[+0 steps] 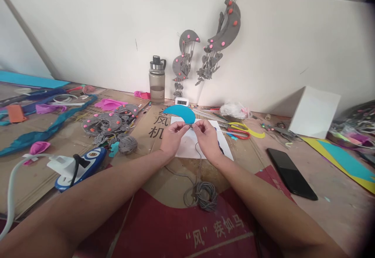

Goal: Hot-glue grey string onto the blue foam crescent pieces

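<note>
Both of my hands, left hand (172,136) and right hand (205,135), are pinching the gray cord (198,159) against the blue foam crescent's (180,114) lower edge above the white sheet (187,146), and I am judging the crescent light, bendy, best held by its rim.

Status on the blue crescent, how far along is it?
Done: blue crescent is cut out. In hand: left hand and right hand pinch its lower edge, grey cord trailing from the right. Left: it is bare, unlike the grey wrapped crescents with pink dots.
</note>
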Demonstrator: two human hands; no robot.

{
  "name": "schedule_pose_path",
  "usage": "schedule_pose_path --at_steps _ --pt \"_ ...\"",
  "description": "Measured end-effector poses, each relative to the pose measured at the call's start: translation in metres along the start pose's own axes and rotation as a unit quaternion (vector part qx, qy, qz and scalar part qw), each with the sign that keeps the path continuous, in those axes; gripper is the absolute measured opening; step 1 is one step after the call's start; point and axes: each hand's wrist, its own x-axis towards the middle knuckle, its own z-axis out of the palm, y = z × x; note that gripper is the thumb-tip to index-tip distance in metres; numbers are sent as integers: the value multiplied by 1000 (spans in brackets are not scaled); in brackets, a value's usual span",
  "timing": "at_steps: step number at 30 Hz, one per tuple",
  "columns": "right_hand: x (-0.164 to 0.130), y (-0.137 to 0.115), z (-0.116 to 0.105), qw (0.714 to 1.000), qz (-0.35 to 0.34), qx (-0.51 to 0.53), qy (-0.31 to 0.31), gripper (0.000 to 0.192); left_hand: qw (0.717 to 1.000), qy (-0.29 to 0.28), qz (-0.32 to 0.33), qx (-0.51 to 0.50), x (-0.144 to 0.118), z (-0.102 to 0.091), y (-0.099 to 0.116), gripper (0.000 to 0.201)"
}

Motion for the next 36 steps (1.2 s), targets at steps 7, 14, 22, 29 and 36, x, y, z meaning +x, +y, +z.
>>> schedule_pose_path --at_steps 7,14,22,29,36 --pt "0 2 1 998 36 44 -4 15 1000 -4 -10 -22 -1 0 1 21" --pt "0 0 1 993 75 89 -14 20 999 -14 -13 -44 -2 0 0 19" --pt "-1 -1 -2 999 37 28 -10 18 996 8 -37 -75 0 1 1 18" --pt "0 7 1 996 23 63 -52 18 985 -12 -104 -139 6 -1 4 15" --pt "2 10 -1 994 57 81 -40 21 983 -41 -125 -131 7 0 8 21"
